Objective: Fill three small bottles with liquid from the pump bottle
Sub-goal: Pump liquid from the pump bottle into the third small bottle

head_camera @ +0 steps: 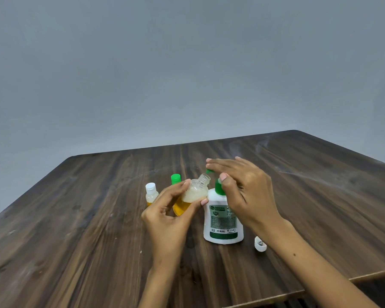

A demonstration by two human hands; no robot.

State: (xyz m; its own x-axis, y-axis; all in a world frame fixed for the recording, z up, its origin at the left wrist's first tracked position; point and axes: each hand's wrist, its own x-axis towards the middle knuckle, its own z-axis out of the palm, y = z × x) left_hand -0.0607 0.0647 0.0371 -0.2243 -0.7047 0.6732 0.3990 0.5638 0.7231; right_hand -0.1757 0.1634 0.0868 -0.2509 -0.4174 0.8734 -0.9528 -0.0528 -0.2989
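My left hand [168, 215] grips a small clear bottle [192, 194], uncapped and tilted, its open neck just below the green spout. It holds amber liquid with foam on top. My right hand [242, 187] lies flat, fingers spread, on the green pump head of the white pump bottle [223, 223], which stands upright on the table. Behind my left hand stand a small bottle with a white cap [151, 193] and amber liquid in it, and a small bottle with a green cap [175, 179], its body hidden.
A loose white cap [260, 243] lies on the dark wooden table [76, 230] just right of the pump bottle, under my right forearm. The table's near edge runs at the lower right. A plain grey wall stands behind.
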